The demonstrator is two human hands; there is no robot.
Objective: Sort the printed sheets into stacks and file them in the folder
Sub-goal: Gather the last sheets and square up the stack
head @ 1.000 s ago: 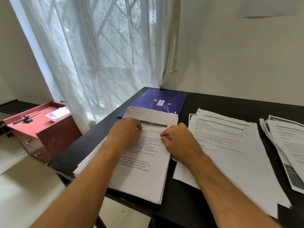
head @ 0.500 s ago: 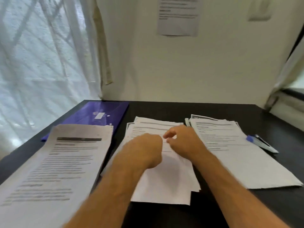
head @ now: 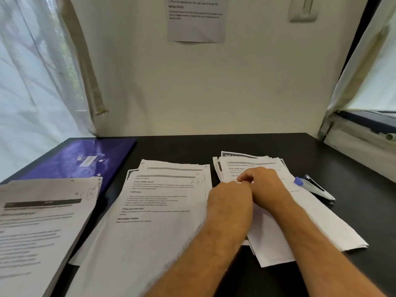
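Black surface [head: 267,144] stood against a pale wall, sheer curtain at the left, a printed notice [head: 196,19] taped above. Three paper stacks lay in a row: left stack [head: 40,228], thick, at the near left edge; middle stack [head: 154,211], with a handwritten mark circled at its top corner; right stack [head: 317,224], loosely fanned. Purple folder [head: 85,159] lay closed at the far left corner, its near edge under the left stack. Stapler [head: 314,187], blue-tipped, sat just beside the right stack, touching or nearly so.

Both hands met over the upper part of the right stack. Left hand [head: 230,202] had fingers curled down, knuckles up; whether it pinched a sheet could not be told. Right hand [head: 264,185] had fingertips bent toward the top sheet, seemingly working at its edge; grip not clear either.

Judgement: sorting step in hand, nothing filed, folder unopened. Next move likely calls for separating one sheet cleanly from the fanned stack, reading its heading or corner mark, then carrying it to the matching stack. Thin sheets may cling and lift in pairs.
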